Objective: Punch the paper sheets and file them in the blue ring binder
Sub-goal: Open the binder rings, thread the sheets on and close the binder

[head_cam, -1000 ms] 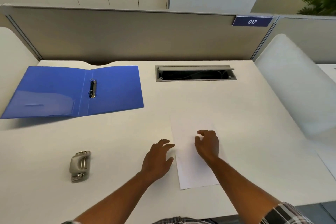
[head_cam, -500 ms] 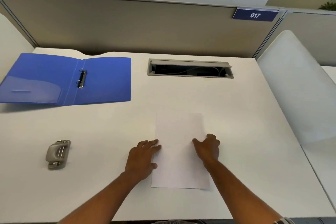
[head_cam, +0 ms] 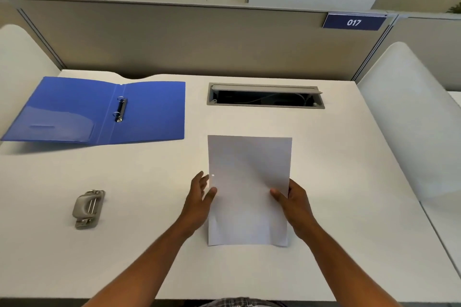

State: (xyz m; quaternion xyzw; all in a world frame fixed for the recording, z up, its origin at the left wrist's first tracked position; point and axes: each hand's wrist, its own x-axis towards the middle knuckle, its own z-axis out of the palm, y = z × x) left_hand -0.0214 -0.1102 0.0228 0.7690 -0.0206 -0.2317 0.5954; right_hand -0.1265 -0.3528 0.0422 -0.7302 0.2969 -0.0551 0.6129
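- While only the head view is on hand, it shows both hands closed on the paper sheets (head_cam: 249, 189), which stand lifted off the white desk (head_cam: 336, 182) with the lower edge near or on the surface; which of the two cannot be told.
- The left hand (head_cam: 199, 202) clamps the stack's left edge, thumb on the near face and fingers behind.
- The right hand (head_cam: 291, 204) clamps the right edge the same way, thumb tip pressed on the front of the paper.
- A small bright hole shows near the left edge of the sheets, just above the left thumb.
- How many sheets are in the stack cannot be told.
- The blue ring binder (head_cam: 149, 109) lies open and flat at about 10 o'clock from the sheets, well apart from them, its inner faces up.
- Its metal rings (head_cam: 121, 109) sit along the spine; whether they are open or shut is too small to tell.
- A clear pocket shows on the binder's left cover.
- The grey hole punch (head_cam: 88, 208) rests on the desk at 9 o'clock from the sheets, well apart from the left hand.
- An open cable hatch (head_cam: 265, 96) is set into the desk at 12 o'clock, beyond the paper's top edge.
- A blue sign (head_cam: 353, 22) reading 017 hangs on the partition at about 1 o'clock.
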